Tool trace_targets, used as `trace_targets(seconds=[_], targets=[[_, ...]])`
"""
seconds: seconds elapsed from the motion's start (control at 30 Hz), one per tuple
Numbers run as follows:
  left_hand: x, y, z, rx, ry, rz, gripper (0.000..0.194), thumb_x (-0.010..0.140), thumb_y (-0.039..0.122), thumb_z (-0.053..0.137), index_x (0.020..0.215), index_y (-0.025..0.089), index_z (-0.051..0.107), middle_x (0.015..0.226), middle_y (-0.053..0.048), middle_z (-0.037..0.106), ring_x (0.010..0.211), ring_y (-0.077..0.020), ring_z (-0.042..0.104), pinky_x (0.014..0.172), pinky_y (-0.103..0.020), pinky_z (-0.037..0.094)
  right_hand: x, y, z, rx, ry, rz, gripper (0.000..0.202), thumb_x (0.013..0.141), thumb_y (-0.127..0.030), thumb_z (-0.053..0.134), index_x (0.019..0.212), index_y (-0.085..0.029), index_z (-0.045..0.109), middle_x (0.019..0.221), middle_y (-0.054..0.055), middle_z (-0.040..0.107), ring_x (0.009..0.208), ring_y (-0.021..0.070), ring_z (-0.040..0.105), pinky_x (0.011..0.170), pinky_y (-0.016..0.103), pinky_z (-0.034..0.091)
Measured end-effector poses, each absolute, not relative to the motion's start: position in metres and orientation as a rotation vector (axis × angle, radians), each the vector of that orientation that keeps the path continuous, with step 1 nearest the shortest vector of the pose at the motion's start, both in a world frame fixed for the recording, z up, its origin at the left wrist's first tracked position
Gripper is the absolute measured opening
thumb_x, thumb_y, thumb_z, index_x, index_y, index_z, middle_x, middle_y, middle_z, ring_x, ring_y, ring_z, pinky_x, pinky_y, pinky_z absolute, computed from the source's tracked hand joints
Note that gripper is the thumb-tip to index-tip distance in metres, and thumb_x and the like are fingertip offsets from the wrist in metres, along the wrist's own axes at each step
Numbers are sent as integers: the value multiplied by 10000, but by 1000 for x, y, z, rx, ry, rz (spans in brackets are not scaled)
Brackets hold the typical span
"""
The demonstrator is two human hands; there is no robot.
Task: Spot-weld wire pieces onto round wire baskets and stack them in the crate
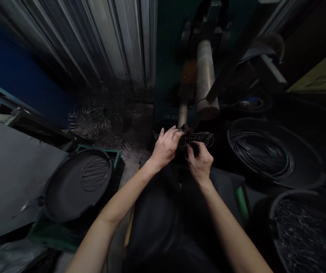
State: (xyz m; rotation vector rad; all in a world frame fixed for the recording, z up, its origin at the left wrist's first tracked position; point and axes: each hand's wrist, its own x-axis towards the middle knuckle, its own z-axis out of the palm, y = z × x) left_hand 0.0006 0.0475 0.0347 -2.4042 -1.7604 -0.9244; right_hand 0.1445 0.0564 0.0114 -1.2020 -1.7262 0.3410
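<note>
A round wire rack point(205, 139) is at the lower tip of the machine's electrode arm point(183, 113), in the middle of the view. My left hand point(167, 146) lies at the rack's left part, its fingers bent around the wire near the tip. Close by on the right, my right hand point(199, 159) is closed in a pinch below the rack's front edge. What sits between its thumb and fingers is too dark to make out. The thick metal cylinder point(207, 79) of the machine hangs just above the rack.
On the left, a black basin point(66, 189) with a wire grid point(95, 173) rests on a green crate point(53, 237). Wire racks point(91, 123) lie on the floor beyond. To the right are a basin of wire rings point(261, 153) and a tub of small metal pieces point(302, 235).
</note>
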Motion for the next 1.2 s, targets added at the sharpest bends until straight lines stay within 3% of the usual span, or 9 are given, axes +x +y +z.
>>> trace_targets(seconds=[0.37, 0.47, 0.67, 0.77, 0.9, 1.0, 1.1, 1.2], targets=[[0, 50, 31, -2390, -1760, -917, 397, 821, 43, 447, 1204, 147, 452, 1259, -123, 567, 1312, -212, 446, 1127, -473, 297, 140, 59, 4, -1127, -1715, 274, 218, 927, -353, 458, 902, -173, 578, 831, 72, 661, 778, 179, 628, 718, 296, 493], [-1, 51, 32, -2382, -1755, -918, 421, 801, 30, 453, 1207, 141, 456, 1255, -122, 569, 1317, -216, 440, 1132, -470, 288, 147, 51, 14, -1162, -1700, 278, 243, 915, -384, 479, 968, -174, 588, 912, 85, 667, 844, 193, 628, 765, 325, 500], [8, 37, 24, -2500, -1687, -917, 368, 843, 77, 451, 1198, 159, 496, 1250, -125, 559, 1340, -238, 403, 1112, -540, 282, 220, -6, 25, -1398, -1736, 259, 394, 861, -490, 544, 1056, -157, 624, 972, 100, 660, 790, 193, 624, 729, 328, 504], [26, 17, 9, -2543, -1595, -798, 286, 931, 196, 405, 1179, 216, 546, 1242, -106, 565, 1323, -259, 421, 1083, -584, 294, 273, -35, 5, -1584, -1798, 266, 543, 834, -620, 482, 1000, -132, 654, 947, 126, 671, 828, 236, 629, 761, 363, 492], [52, -9, 3, -2624, -1448, -630, 315, 961, 304, 366, 1222, 306, 542, 1286, -70, 535, 1327, -261, 407, 1091, -571, 289, 321, -65, -20, -1913, -1729, 352, 690, 745, -743, 450, 986, -134, 669, 966, 161, 673, 872, 310, 632, 763, 425, 486], [62, -22, 15, -2685, -1531, -585, 346, 958, 315, 364, 1275, 305, 502, 1289, -63, 530, 1288, -253, 437, 1097, -545, 304, 343, -81, -18, -2079, -1607, 410, 591, 711, -697, 502, 973, -197, 678, 979, 155, 675, 930, 343, 629, 809, 464, 476], [60, -24, 26, -2790, -1676, -580, 438, 894, 193, 466, 1329, 234, 442, 1301, -98, 526, 1266, -260, 451, 1102, -537, 300, 376, -84, -13, -2241, -1428, 298, 437, 692, -625, 518, 916, -286, 679, 951, 166, 678, 953, 353, 631, 802, 471, 469], [49, -23, 21, -2852, -1821, -718, 590, 798, 192, 606, 1347, 204, 389, 1399, -120, 453, 1360, -293, 336, 1125, -578, 229, 423, -79, -24, -2447, -1415, 79, 377, 677, -559, 459, 821, -287, 678, 824, 229, 660, 861, 385, 644, 675, 490, 459]])
